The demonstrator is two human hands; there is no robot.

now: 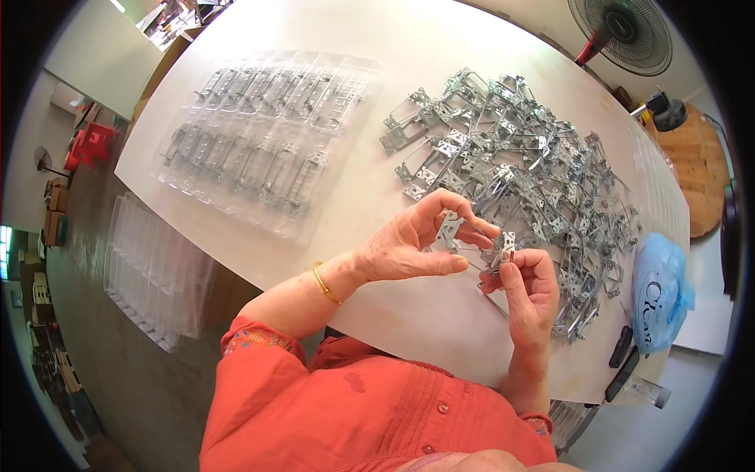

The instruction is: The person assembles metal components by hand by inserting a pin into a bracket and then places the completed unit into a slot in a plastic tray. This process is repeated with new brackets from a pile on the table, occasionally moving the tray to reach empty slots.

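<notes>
Between my two hands, over the near edge of the table, is a metal bracket part (507, 244) with punched end plates and thin rods. My left hand (413, 240) curls around its left end, thumb and fingers on either side of it. At the other end, my right hand (528, 293) pinches the part between thumb and bent fingers. Some of the part is hidden behind the fingers. Just beyond my hands spreads a big heap of similar metal bracket parts (543, 149).
Clear plastic trays (259, 130) with metal parts in rows lie on the white table (346, 197). A blue plastic bag (659, 291) and dark tools (621, 362) sit at right. Stacked clear trays (145, 267) stand below the left edge. A fan (621, 31) is behind.
</notes>
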